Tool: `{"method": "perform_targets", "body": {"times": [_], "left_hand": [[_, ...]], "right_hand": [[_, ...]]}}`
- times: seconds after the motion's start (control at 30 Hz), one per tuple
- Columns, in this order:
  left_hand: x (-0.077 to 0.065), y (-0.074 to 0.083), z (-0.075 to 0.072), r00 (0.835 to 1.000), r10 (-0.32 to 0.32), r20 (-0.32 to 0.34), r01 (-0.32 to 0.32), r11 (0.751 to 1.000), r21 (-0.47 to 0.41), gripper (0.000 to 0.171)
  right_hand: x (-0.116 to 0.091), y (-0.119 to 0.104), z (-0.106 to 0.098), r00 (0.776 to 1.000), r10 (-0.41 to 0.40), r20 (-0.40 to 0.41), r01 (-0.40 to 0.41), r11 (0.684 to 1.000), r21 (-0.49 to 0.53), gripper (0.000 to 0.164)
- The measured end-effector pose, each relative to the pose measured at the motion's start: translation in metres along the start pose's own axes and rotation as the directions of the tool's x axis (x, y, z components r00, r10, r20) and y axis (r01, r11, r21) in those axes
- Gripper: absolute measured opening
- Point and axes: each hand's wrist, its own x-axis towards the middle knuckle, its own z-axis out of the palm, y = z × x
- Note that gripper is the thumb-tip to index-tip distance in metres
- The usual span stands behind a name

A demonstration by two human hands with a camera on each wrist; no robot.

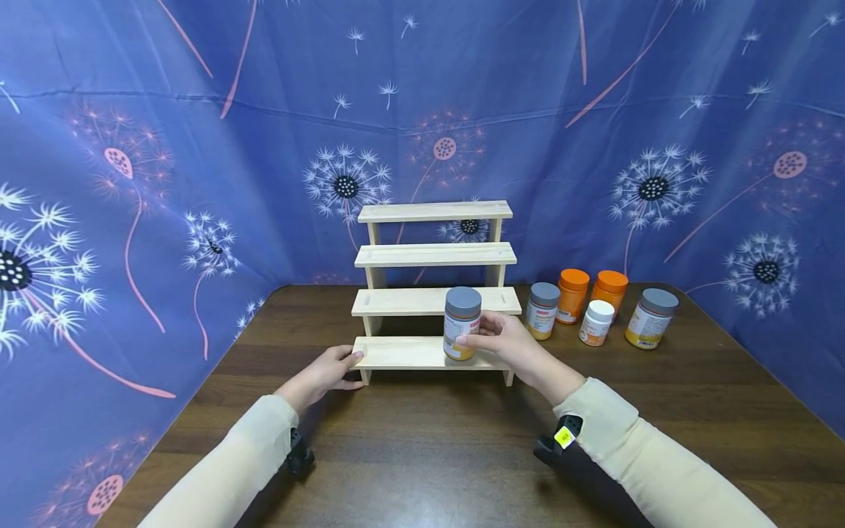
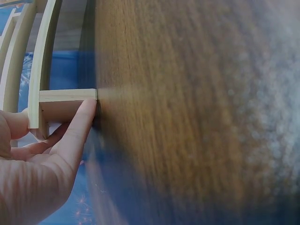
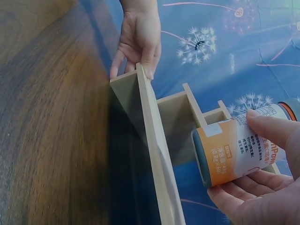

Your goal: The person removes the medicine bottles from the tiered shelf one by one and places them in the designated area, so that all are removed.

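Observation:
A four-step wooden shelf rack [image 1: 436, 301] stands on the table. My left hand [image 1: 330, 370] holds the left end of its lowest board. In the left wrist view, the thumb of that hand [image 2: 44, 173] lies on the board and a finger reaches along the side support. My right hand [image 1: 511, 341] grips a supplement bottle [image 1: 460, 326] with a grey lid and a white and orange-yellow label. The bottle is upright over the right half of the lowest board. In the right wrist view, a gap shows between the bottle's base [image 3: 202, 159] and that board's front edge.
Right of the rack stand a grey-lidded bottle [image 1: 542, 312], two orange bottles [image 1: 571, 301] [image 1: 608, 291], a small white-capped bottle [image 1: 596, 323] and another grey-lidded bottle [image 1: 650, 320]. A blue dandelion-print cloth [image 1: 264, 169] hangs behind the brown wooden table [image 1: 429, 447].

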Motion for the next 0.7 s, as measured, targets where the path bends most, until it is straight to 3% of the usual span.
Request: {"method": "perform_targets", "body": {"times": [0.7], "left_hand": [[-0.002, 0.002, 0.001, 1.000, -0.006, -0.008, 0.006, 1.000, 0.013, 0.040]], "right_hand": [[-0.018, 0.019, -0.035, 0.994, 0.031, -0.109, -0.031, 1.000, 0.000, 0.060]]}}
